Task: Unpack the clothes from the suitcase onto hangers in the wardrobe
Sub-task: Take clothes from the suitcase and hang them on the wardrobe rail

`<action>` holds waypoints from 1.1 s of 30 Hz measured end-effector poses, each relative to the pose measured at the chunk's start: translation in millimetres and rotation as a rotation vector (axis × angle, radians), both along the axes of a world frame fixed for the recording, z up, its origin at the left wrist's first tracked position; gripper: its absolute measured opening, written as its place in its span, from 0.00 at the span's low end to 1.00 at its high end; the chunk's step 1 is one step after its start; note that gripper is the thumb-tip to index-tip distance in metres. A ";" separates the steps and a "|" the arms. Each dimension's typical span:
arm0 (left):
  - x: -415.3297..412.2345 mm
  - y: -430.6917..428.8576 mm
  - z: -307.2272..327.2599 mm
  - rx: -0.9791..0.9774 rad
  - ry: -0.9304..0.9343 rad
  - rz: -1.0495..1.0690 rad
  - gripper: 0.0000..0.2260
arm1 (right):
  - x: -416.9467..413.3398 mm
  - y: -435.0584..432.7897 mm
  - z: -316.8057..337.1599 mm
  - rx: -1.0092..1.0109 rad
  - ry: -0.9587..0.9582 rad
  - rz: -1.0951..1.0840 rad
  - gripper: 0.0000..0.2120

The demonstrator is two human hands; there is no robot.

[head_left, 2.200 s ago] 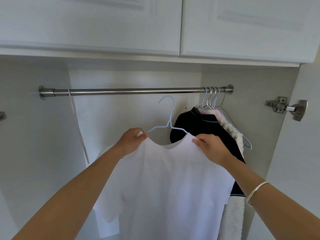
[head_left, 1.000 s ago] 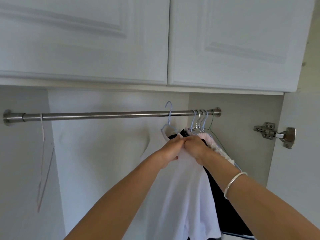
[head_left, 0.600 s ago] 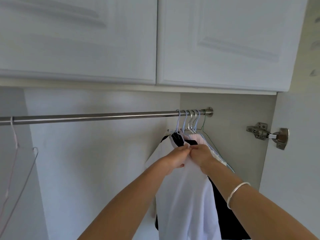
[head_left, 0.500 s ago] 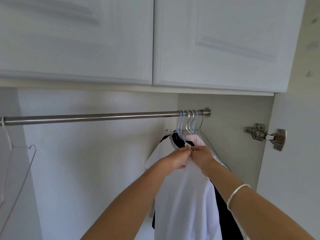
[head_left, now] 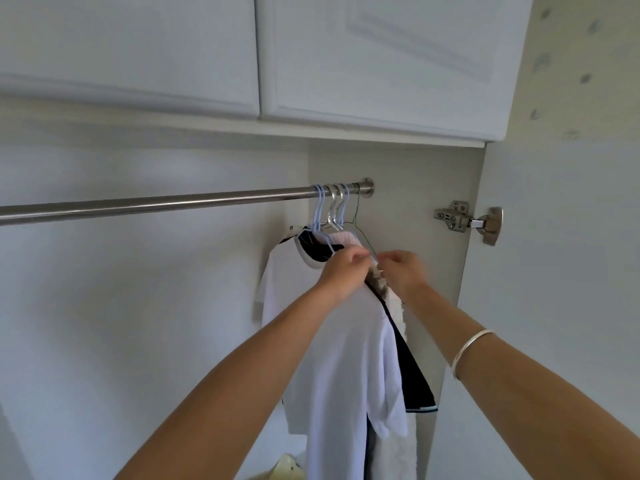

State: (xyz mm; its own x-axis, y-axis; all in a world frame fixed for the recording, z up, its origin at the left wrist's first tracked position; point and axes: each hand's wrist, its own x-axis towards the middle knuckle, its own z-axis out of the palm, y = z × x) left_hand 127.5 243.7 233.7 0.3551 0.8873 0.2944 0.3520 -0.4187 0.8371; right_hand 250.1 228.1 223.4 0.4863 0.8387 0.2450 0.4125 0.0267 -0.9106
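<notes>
A white T-shirt (head_left: 332,341) hangs on a light blue hanger (head_left: 318,216) hooked near the right end of the steel rod (head_left: 156,204). My left hand (head_left: 343,268) is closed on the T-shirt's near shoulder. Just to its right, my right hand (head_left: 401,271) pinches a thin hanger wire at the shoulder of the clothes behind. Those are a black garment (head_left: 412,372) and a fuzzy white garment (head_left: 396,306), each on its own hanger, packed against the wardrobe's right wall. The suitcase is out of view.
Two closed white cupboard doors (head_left: 381,57) sit above the rod. The open wardrobe door (head_left: 554,271) stands at the right with a metal hinge (head_left: 467,223). The rod's left stretch carries nothing. A pale yellowish object (head_left: 284,465) shows at the bottom edge.
The T-shirt's hanger was hooked on the rod and slid right against the other hangers. My hands, pinched together on its shoulder, have now parted; the right moved onto the hanger wire behind.
</notes>
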 end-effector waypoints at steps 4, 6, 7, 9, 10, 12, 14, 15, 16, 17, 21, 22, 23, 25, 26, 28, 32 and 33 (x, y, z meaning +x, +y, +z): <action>25.4 -19.8 -16.3 -0.060 0.026 -0.130 0.11 | 25.0 -51.5 -11.2 -0.052 -0.065 -0.107 0.10; 46.0 -36.2 -34.1 -0.117 0.033 -0.236 0.11 | 41.0 -83.9 -26.7 -0.112 -0.051 -0.174 0.11; 57.6 -46.9 -45.2 -0.149 0.055 -0.284 0.11 | 50.1 -102.9 -37.0 -0.169 -0.051 -0.195 0.12; 85.9 -73.8 -68.7 -0.197 0.137 -0.416 0.11 | 74.5 -146.7 -60.8 -0.313 -0.046 -0.252 0.13; 95.5 -81.5 -77.4 -0.211 0.188 -0.456 0.11 | 83.6 -162.2 -69.1 -0.382 -0.045 -0.257 0.14; 123.2 -113.2 -97.8 -0.232 0.313 -0.571 0.10 | 107.8 -213.1 -92.4 -0.490 -0.006 -0.326 0.14; 149.8 -148.6 -115.1 -0.236 0.415 -0.678 0.10 | 128.0 -265.5 -112.1 -0.557 0.055 -0.413 0.13; 164.6 -170.5 -123.5 -0.237 0.455 -0.739 0.11 | 136.2 -295.1 -121.0 -0.588 0.092 -0.468 0.12; 174.5 -187.1 -128.9 -0.231 0.489 -0.782 0.11 | 143.4 -316.7 -128.8 -0.616 0.110 -0.505 0.11; 189.1 -212.5 -136.9 -0.222 0.528 -0.853 0.11 | 151.8 -348.2 -137.8 -0.642 0.137 -0.564 0.10; 243.9 -320.6 -163.2 -0.166 0.650 -1.121 0.09 | 177.0 -474.3 -172.5 -0.692 0.273 -0.744 0.07; 255.9 -348.4 -169.2 -0.147 0.677 -1.179 0.09 | 181.3 -506.1 -181.8 -0.706 0.300 -0.786 0.07; 268.4 -378.0 -175.4 -0.125 0.708 -1.236 0.09 | 184.7 -538.7 -189.3 -0.719 0.342 -0.833 0.07; 293.1 -437.6 -188.5 -0.074 0.779 -1.345 0.09 | 189.3 -606.2 -201.5 -0.737 0.444 -0.927 0.07; 305.1 -467.4 -193.4 -0.053 0.812 -1.390 0.09 | 191.2 -641.4 -207.1 -0.752 0.496 -0.960 0.06; 329.4 -537.7 -204.3 -0.019 0.850 -1.476 0.10 | 190.7 -720.3 -214.0 -0.769 0.553 -1.038 0.10; 363.7 -669.9 -221.0 0.012 0.873 -1.599 0.11 | 183.3 -870.1 -234.8 -0.725 0.619 -1.273 0.05; 368.5 -696.4 -226.0 0.024 0.883 -1.625 0.11 | 178.0 -898.0 -238.9 -0.729 0.644 -1.299 0.06</action>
